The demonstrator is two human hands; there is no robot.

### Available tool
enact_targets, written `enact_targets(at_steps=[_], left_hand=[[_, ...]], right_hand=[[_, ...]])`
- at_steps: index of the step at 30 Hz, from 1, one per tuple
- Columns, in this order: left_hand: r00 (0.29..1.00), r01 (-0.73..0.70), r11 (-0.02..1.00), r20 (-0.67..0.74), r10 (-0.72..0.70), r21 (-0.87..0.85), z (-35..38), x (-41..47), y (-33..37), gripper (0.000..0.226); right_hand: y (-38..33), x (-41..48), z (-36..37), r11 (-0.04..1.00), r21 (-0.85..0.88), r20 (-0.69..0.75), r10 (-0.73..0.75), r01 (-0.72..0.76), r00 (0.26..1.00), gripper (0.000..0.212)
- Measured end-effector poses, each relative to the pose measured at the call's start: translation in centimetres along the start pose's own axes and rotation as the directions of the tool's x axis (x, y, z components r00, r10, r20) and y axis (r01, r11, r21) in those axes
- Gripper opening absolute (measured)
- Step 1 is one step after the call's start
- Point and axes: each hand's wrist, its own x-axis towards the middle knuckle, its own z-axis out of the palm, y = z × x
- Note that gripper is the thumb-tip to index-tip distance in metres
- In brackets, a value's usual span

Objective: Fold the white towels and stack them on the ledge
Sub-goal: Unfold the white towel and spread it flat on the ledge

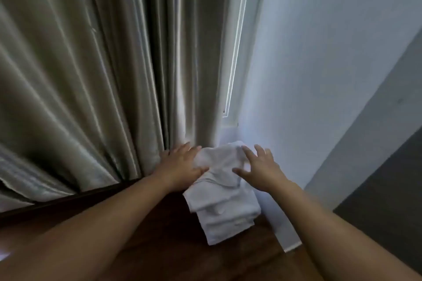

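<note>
Two hands: left hand [182,164], right hand [260,166] | one towel stack [221,201] | ledge [159,235]

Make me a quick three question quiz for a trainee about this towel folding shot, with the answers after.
1. True or false: the stack of white towels sits on the dark wooden ledge, close beside the wall.
2. Multiple choice: where is the left hand? A) flat on the ledge, clear of the towels; B) on the left edge of the top towel, next to the curtain; C) gripping the curtain.
3. Fill in: the right hand has its fingers ____ over the top towel.

Key: 1 true; 2 B; 3 spread.
</note>
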Motion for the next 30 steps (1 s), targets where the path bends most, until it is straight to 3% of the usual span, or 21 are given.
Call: enact_targets(at_steps=[3, 6, 10, 14, 17, 19, 21, 25, 30], left_hand=[[0.988, 0.006, 1.0, 0.153, -0.005, -0.01, 5.1, 2.0, 1.3, 0.095], [0.96, 0.084, 0.991, 0.274, -0.053, -0.102, 10.4, 3.2, 2.1, 0.11], [0.941, 0.171, 0.976, 0.316, -0.123, -0.132, 15.4, 4.6, 2.7, 0.125], [0.972, 0.157, 0.978, 0.196, -0.128, -0.139, 17.6, 5.5, 2.1, 0.099], [0.994, 0.114, 0.967, 0.024, -0.111, -0.228, 17.4, 5.5, 1.4, 0.073], [0.992, 0.098, 0.951, -0.045, -0.116, -0.293, 16.3, 5.1, 1.3, 0.069], [0.984, 0.085, 0.938, -0.121, -0.132, -0.336, 14.3, 4.4, 1.2, 0.067], [0.957, 0.077, 0.928, -0.233, -0.171, -0.365, 10.1, 1.2, -0.8, 0.064], [0.921, 0.142, 0.948, -0.313, -0.232, -0.287, 6.3, -7.2, -7.4, 0.06]], right_hand=[[1.7, 2.0, 2.9, 1.0, -0.019, 0.1, -0.013, 0.015, 0.995, 0.096], [2.4, 3.6, 5.4, 0.99, 0.133, 0.144, 0.021, -0.04, 0.989, 0.103], [3.0, 5.8, 8.4, 0.925, 0.334, 0.174, 0.127, -0.18, 0.976, 0.125], [3.1, 6.3, 11.6, 0.874, 0.446, 0.199, 0.113, -0.192, 0.973, 0.135], [2.6, 5.8, 12.4, 0.83, 0.53, 0.088, 0.153, -0.177, 0.984, 0.101], [1.6, 5.6, 11.6, 0.789, 0.598, 0.031, 0.153, -0.14, 0.988, 0.075], [0.2, 5.1, 10.6, 0.753, 0.654, -0.036, 0.129, -0.074, 0.991, 0.064], [-4.9, 3.1, 8.9, 0.69, 0.723, -0.094, 0.074, 0.017, 0.993, 0.057], [-13.8, -0.9, 10.3, 0.72, 0.682, -0.147, -0.03, 0.123, 0.989, 0.069]])
